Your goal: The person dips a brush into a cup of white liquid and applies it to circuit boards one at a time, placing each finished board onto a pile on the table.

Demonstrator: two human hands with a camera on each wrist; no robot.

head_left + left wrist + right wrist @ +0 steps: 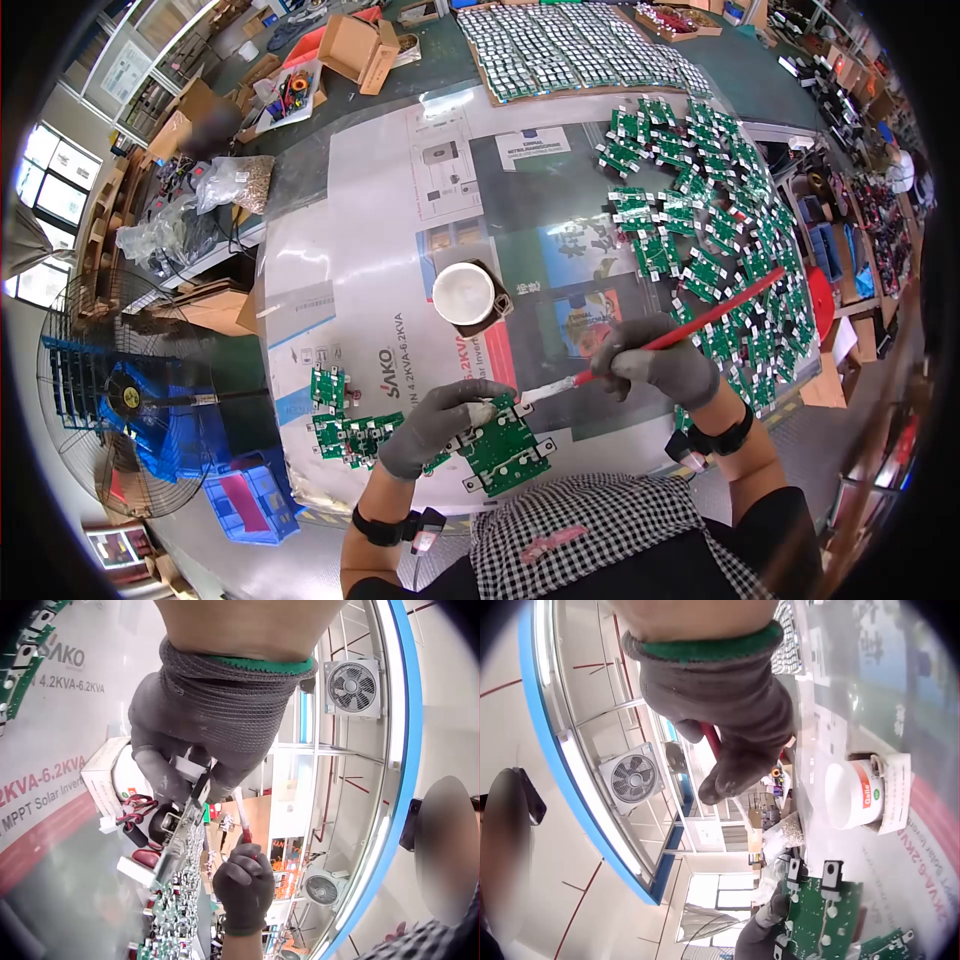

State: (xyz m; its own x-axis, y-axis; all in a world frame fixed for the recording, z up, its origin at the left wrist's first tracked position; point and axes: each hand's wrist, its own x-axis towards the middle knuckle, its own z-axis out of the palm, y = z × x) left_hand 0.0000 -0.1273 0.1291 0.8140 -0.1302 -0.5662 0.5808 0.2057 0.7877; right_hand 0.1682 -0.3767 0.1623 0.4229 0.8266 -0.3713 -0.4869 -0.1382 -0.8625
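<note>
The worktop (350, 215) is largest; loose green boards (655, 255) crowd its right side and a smaller cluster (358, 437) lies near left. Both gloved hands are busy: the left hand (428, 432) pinches one board by its far left corner, the right hand (660, 365) grips a brush. That held board (505, 455) is at the worktop's near side — a one-corner hold, so brush pressure could probably tilt it or twist it loose. The red-handled brush (725, 308) has its whitened tip by the board's far edge; contact I cannot tell. Overloaded, it might smear neighbouring spots. The white tub (463, 294) stands beyond, where a careless reach could knock it. Smallest, the metal-tabbed components (831, 876) jut out — snagging might bend them.
</note>
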